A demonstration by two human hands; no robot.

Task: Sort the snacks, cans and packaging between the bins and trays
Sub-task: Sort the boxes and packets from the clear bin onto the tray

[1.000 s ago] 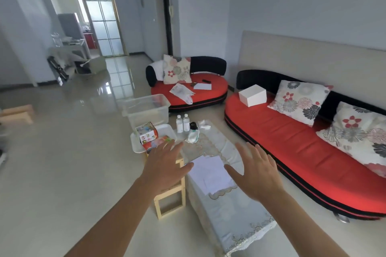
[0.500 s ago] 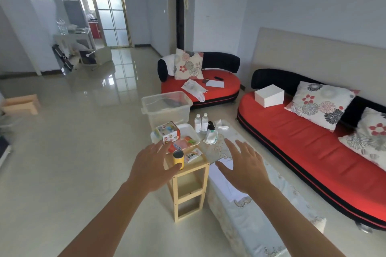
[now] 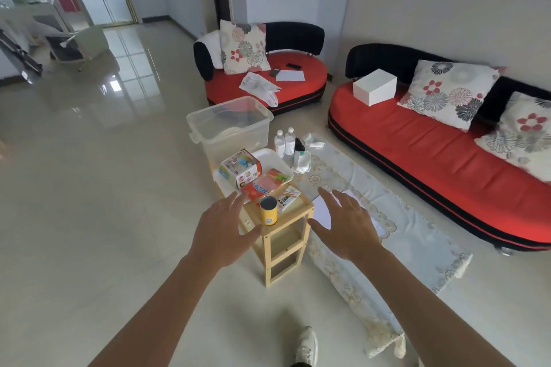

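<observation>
Both hands hover with fingers spread wide, holding nothing: left hand [image 3: 222,229] and right hand [image 3: 346,225] flank the yellow can [image 3: 268,210] at the wooden stool's [image 3: 283,247] near edge.

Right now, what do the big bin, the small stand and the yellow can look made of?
Bin: clear glossy plastic; its walls show through. Stand: pale bare-looking wood, matte square posts. Yellow can: probably metal or card under a printed yellow wrap; cannot tell which.
</observation>
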